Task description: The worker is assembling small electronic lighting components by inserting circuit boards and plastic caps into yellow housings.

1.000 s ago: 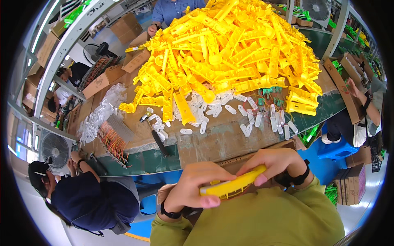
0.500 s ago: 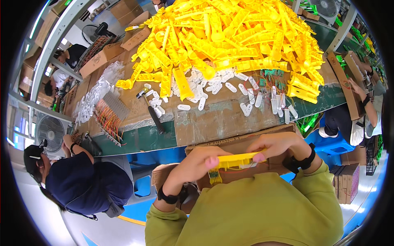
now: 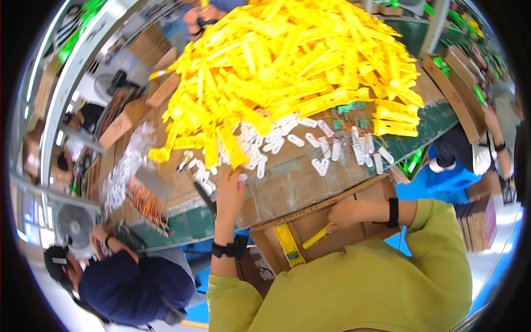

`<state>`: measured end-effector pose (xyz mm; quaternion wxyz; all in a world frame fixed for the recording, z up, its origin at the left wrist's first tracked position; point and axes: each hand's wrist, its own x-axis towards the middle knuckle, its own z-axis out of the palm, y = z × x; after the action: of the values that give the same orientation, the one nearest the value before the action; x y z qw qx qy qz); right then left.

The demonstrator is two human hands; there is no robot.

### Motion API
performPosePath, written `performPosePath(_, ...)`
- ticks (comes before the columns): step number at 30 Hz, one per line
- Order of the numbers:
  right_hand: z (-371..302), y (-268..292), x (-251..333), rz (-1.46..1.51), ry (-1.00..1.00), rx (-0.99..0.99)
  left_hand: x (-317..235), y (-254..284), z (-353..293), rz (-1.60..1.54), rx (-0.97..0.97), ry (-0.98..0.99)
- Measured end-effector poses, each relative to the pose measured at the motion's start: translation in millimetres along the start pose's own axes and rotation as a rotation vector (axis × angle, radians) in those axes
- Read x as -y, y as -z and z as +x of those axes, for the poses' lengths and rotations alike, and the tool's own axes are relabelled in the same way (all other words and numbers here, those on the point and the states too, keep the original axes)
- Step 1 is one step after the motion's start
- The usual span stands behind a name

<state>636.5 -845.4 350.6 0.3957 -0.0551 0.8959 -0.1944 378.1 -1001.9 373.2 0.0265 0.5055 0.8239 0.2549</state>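
Observation:
In my right hand [image 3: 349, 213] is a yellow plastic shell [image 3: 316, 237], gripped at one end and tilted over the open cardboard box [image 3: 326, 206] in front of me. My left hand [image 3: 229, 195] reaches past the table edge, its fingers closed on a small white oval plastic piece [image 3: 242, 177], mostly covered by the fingertips. Another yellow shell [image 3: 286, 241], with a green circuit board at its lower end, lies in the left part of the box. Beside my left hand is a dark-handled hammer [image 3: 203, 193], slightly blurred.
A big heap of yellow shells [image 3: 298, 61] covers the table's far side. White oval pieces [image 3: 271, 141] and wired green boards [image 3: 351, 113] lie before it. Orange wires [image 3: 146, 202] are at left. A co-worker [image 3: 130, 282] sits left; others work right and at the back.
My left hand has let go of the yellow shell and moved forward to the white pieces. My right hand keeps the shell, now lower over the box. The whole view has shifted.

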Motion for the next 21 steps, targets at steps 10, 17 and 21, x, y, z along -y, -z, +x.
performPosePath(10, -141, 75, -96, 0.459, -0.305, -0.963, -4, 5, 5, -0.027, 0.027, 0.158)
performPosePath(17, -153, 38, -194, 0.043, -0.775, -1.143, -24, 7, 3, -0.452, -0.001, 0.288)
performPosePath(21, -142, 29, -192, -0.102, -0.836, -1.012, -28, 4, 4, -0.516, 0.069, 0.226)
